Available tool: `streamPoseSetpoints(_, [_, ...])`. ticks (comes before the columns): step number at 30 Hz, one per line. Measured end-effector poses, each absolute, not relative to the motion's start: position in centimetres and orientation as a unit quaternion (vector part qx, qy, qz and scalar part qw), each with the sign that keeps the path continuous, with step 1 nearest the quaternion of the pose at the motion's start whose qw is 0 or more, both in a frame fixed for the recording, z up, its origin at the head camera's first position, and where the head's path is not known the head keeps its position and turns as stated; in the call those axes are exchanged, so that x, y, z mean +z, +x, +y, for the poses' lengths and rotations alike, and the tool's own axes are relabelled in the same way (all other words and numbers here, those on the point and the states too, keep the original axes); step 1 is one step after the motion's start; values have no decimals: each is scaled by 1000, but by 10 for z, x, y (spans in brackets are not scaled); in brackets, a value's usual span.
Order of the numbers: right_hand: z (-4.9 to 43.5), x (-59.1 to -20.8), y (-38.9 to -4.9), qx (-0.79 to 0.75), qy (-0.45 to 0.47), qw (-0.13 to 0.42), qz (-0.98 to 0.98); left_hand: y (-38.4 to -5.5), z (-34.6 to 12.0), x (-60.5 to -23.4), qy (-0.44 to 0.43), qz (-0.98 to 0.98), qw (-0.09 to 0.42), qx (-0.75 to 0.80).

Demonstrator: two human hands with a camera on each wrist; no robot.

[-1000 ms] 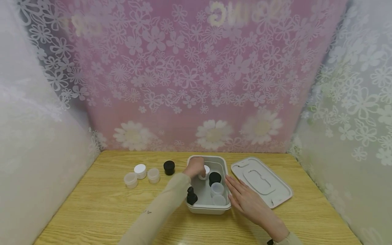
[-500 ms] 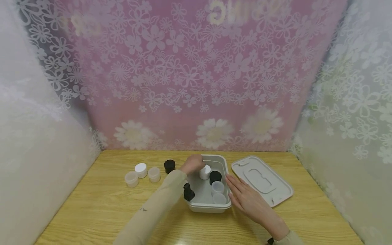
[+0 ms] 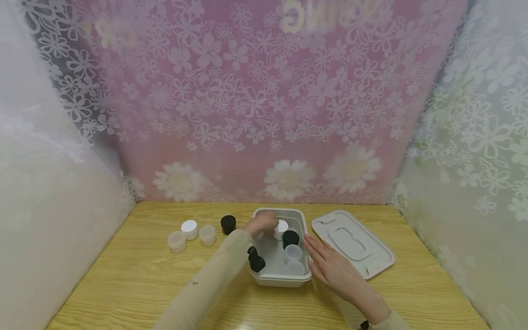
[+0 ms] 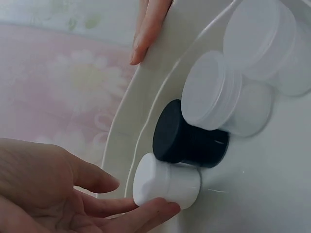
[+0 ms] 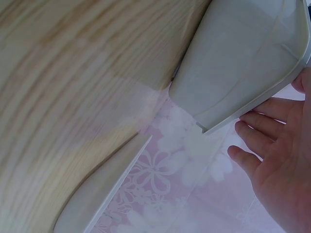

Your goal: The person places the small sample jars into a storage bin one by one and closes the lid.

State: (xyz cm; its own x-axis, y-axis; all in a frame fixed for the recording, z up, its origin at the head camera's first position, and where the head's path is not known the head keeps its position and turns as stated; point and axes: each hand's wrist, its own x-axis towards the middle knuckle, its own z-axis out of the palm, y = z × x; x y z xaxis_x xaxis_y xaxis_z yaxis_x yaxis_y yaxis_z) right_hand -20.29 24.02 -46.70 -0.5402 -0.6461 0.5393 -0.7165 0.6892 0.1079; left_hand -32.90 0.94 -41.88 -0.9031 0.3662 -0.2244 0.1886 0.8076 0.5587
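Four jars (image 3: pixel 290 240) inside the tub (image 3: pixel 283 281)

The left sleeve (image 3: pixel 220 266) partly hides the tub near the left grip (image 3: pixel 262 223), whose spread fingers touch one white jar (image 4: pixel 167 182); beyond sit one black jar (image 4: pixel 190 138) and two clear jars (image 4: pixel 209 92). The right grip (image 3: pixel 334 271), fingers straight, touches the tub.

We've got a yellowish wood-grain tabletop (image 3: pixel 119 284) boxed in on three sides. Behind it, we're looking at a pink backdrop (image 3: pixel 255 107) covered in white flower outlines, with big daisies (image 3: pixel 288 179) along the bottom and blurry pale lettering (image 3: pixel 313 18) up top. The whitish left panel (image 3: pixel 53 192) looks mostly plain; the right panel (image 3: pixel 466 183) is flowery too. Light's pretty soft, with a slight sheen on the wood.
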Motion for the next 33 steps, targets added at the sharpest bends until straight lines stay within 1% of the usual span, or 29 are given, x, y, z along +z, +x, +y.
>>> streamPoseSetpoints(7, [240,-467,-203,58,388,281,-876,-322,15,-418,132,898,185,378])
streamPoseSetpoints(20, [239,-468,-203,55,391,286,-873,-324,24,-425,154,874,221,404])
streamPoseSetpoints(24, [238,-468,-202,58,390,282,-874,-325,20,-425,152,872,214,413])
streamPoseSetpoints(27, [238,-467,-202,56,389,281,-875,-326,15,-423,149,869,199,428])
streamPoseSetpoints(33, [239,-466,-201,52,386,283,-877,-325,2,-418,161,830,140,516])
